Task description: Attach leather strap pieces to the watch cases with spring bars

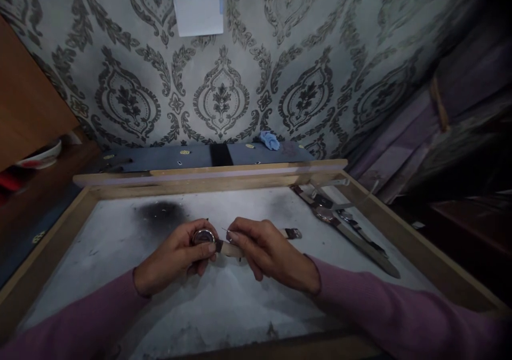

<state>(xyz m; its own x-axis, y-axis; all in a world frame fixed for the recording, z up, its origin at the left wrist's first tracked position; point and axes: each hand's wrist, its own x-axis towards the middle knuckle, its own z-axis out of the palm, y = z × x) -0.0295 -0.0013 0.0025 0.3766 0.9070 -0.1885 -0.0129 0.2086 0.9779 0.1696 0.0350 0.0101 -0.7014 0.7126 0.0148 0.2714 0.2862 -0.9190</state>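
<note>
A round silver-rimmed watch [204, 236] is held between the thumb and fingers of my left hand [180, 253]. Its strap [232, 249], brown by the case and lighter farther along, runs right and passes behind my right hand [266, 250]. The dark strap end with a buckle [294, 233] shows beyond that hand. A thin needle-like piece [224, 230] sticks out from the pinched thumb and forefinger of my right hand, just right of the watch case. Both hands are over the pale work surface [120, 242].
Several watches with straps [328, 216] lie at the right of the wooden-rimmed tray [248, 180]. A crumpled blue cloth [269, 140] rests behind the rim. A bowl [44, 156] stands at the far left. White paper [199, 14] is on the patterned wall, and a curtain [416, 141] hangs at right.
</note>
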